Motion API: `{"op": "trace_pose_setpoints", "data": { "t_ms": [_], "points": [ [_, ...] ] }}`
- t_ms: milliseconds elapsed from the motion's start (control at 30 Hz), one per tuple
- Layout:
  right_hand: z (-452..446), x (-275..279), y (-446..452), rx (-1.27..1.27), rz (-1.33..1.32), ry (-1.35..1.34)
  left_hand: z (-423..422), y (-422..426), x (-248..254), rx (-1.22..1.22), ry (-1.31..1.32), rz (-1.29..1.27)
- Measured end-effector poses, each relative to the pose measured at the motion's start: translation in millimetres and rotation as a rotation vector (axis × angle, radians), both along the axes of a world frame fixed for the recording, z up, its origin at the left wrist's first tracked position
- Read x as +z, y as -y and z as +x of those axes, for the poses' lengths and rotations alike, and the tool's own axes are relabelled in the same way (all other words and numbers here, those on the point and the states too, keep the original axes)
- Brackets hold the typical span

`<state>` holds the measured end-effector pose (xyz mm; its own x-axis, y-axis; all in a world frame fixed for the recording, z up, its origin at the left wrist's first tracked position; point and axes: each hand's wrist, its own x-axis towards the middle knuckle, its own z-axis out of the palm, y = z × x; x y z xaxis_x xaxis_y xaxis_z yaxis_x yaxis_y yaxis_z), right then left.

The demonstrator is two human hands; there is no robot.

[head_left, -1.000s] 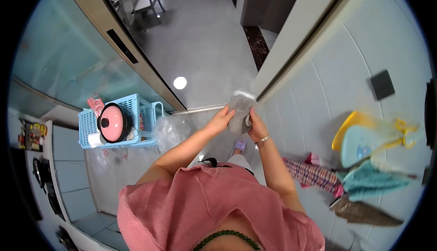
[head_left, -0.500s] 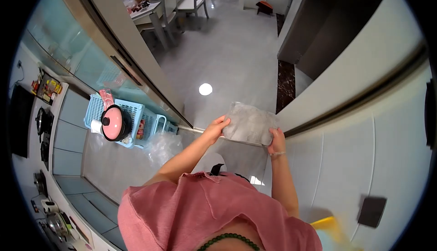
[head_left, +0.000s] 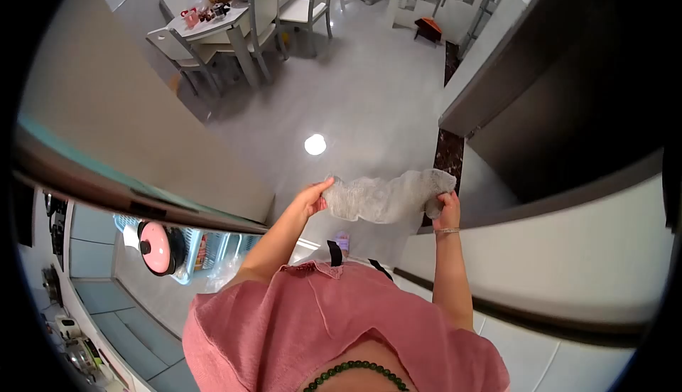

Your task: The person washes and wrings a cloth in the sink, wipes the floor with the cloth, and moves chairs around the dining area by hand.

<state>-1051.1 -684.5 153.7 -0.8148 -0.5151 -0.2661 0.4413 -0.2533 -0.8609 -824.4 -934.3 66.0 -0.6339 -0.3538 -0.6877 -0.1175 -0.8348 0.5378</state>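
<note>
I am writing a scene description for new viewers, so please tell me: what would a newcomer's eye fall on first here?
Probably the crumpled grey cloth, stretched between the left hand and the right hand in the middle of the view. Next might come the bright white spot on the floor just beyond, and the pink-lidded pot by the blue basket at lower left.

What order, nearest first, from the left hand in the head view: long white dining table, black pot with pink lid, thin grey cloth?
1. Grey cloth, in the left hand
2. Black pot with pink lid, lower left
3. White table, upper left
</note>
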Motion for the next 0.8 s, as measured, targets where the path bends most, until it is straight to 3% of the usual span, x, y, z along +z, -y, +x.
{"op": "trace_pose_setpoints", "data": {
  "t_ms": [33,100,133,200,233,267,300,367,400,533,633,800],
  "points": [
    [-13.2,4.0,11.6,0.014,0.009,-0.002,-12.1,12.2,-7.7,0.014,-0.002,0.009],
    [-32.4,11.1,31.9,0.038,0.033,-0.047,-28.5,33.4,-15.7,-0.212,0.251,-0.263],
    [-43.7,5.9,39.7,0.065,0.017,-0.078,-36.6,38.7,-16.6,-0.206,0.259,-0.258],
    [-61.0,-1.4,59.9,0.057,0.121,-0.165,-59.1,45.9,-16.3,-0.031,0.208,-0.778],
    [-72.7,-7.8,70.4,0.041,0.227,-0.257,-68.9,56.3,-14.6,-0.024,0.208,-0.785],
    [-92.1,-29.7,77.6,0.042,0.383,-0.39,-78.6,66.7,-12.8,-0.012,0.242,-0.924],
    [-108.8,-44.5,86.8,0.047,0.378,-0.389,-87.2,75.4,-10.3,-0.001,0.28,-1.061],
    [-139.7,-65.8,105.4,0.008,0.691,-0.46,-109.1,86.9,9.7,0.122,0.235,-1.121],
    [-146.2,-70.7,120.7,-0.136,0.661,-0.589,-118.8,94.3,24.7,0.155,0.257,-1.212],
    [-205.2,-76.1,170.3,-0.072,0.913,-0.868,-165.5,143.4,34.5,0.153,0.408,-1.377],
    [-265.2,-78.2,207.1,-0.111,0.969,-0.947,-203.9,188.7,48.3,0.16,0.535,-1.536],
    [-370.5,-71.7,247.3,0.015,0.944,-0.852,-277.4,241.8,78.9,-0.021,0.705,-1.517]
  ]
}}
